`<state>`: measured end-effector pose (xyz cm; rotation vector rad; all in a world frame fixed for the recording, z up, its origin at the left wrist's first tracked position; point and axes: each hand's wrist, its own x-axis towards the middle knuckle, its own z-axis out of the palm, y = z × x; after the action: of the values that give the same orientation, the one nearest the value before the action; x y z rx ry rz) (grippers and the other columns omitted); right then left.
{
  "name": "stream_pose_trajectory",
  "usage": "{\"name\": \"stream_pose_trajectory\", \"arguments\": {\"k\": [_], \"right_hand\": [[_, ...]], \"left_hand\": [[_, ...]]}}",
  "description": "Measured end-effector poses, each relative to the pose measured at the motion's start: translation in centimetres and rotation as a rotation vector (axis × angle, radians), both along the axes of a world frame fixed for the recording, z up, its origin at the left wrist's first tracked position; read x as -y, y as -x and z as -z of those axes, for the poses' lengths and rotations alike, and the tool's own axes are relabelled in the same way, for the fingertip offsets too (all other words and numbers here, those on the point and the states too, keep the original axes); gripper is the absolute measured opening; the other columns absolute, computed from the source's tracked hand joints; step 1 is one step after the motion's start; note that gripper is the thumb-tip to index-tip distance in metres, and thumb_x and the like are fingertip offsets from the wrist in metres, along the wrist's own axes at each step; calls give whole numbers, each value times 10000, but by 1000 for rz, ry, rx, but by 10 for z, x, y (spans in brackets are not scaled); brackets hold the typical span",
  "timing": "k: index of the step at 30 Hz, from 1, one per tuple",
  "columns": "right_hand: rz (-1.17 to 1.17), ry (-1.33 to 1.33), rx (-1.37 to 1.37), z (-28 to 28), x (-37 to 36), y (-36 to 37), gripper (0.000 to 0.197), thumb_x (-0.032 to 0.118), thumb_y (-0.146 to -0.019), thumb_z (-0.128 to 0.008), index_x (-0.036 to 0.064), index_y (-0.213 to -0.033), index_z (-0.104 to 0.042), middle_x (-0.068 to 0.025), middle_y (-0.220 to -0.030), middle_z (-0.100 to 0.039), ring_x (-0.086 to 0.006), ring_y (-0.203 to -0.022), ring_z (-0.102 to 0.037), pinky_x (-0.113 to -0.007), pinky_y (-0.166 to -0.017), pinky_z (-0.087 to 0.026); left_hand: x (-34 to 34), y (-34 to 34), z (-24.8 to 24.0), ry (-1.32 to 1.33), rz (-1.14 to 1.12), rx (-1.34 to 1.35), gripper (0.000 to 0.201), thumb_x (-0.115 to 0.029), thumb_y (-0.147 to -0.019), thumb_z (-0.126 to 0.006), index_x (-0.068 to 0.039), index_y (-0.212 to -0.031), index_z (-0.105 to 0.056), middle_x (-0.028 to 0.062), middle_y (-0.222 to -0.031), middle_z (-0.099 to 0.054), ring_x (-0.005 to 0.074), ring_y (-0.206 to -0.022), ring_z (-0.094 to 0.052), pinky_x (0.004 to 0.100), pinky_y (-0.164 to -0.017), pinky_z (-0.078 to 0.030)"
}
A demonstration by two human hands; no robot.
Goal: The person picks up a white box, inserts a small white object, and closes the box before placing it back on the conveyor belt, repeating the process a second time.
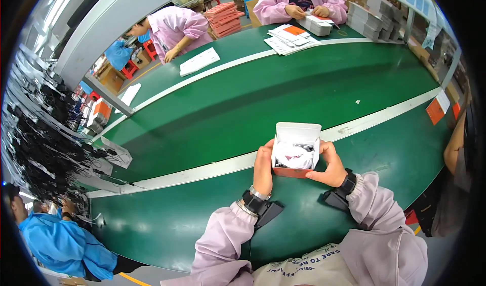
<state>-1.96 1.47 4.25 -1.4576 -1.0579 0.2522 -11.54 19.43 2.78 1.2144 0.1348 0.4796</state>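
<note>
Between my two hands is a small white cardboard box with an orange front and its lid flap standing up at the far side. Inside it lies a white rounded item with a small red mark, with dark and grey parts around it; its kind I cannot make out. My left hand is wrapped along the box's left side. On the right side my right hand grips the box, thumb at the front lower corner. Both wrists carry black strapped devices, resting near the green table.
A green conveyor belt runs beyond my bench, edged by pale rails. Two people in pink jackets work across it, one with a stack of boxes. A dense bundle of black and white cables hangs at left, near a person in blue.
</note>
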Motion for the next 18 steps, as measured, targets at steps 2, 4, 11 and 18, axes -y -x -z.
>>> {"name": "stream_pose_trajectory", "arguments": {"k": [2, 4, 11, 18], "right_hand": [[7, -42, -15, 3, 6, -3, 555, 158, -613, -695, 68, -1013, -321, -137, -1134, -364, -231, -1058, -375, -346, -906, -280], [38, -144, -66, 1, 13, -9, 608, 174, -640, -673, 60, -1104, -297, -142, -1131, -358, -226, -1055, -375, -346, -905, -278], [100, -196, 77, -3, 27, -24, 579, 220, -682, -630, 36, -1137, -321, -149, -1112, -363, -250, -1034, -389, -355, -889, -291], [-20, -151, 345, -7, 39, -52, 466, 216, -676, -644, 23, -1030, -411, -153, -1090, -390, -290, -1020, -402, -379, -853, -320]], "left_hand": [[13, -9, -1, 4, -9, 16, 270, -129, -812, -443, -9, -1040, -361, 106, -1134, -387, 166, -1024, -392, 293, -877, -314], [33, -17, -9, -6, -10, 30, 298, -126, -806, -453, -11, -1063, -357, 100, -1125, -409, 156, -1016, -402, 285, -879, -312], [83, -34, -24, -46, 18, 96, 382, -67, -774, -490, -15, -1121, -340, 70, -1067, -447, 149, -999, -423, 280, -852, -346], [73, -55, -24, -374, 23, 327, 339, 16, -708, -521, -28, -1030, -423, 76, -1040, -470, 219, -980, -453, 319, -841, -357]]}}
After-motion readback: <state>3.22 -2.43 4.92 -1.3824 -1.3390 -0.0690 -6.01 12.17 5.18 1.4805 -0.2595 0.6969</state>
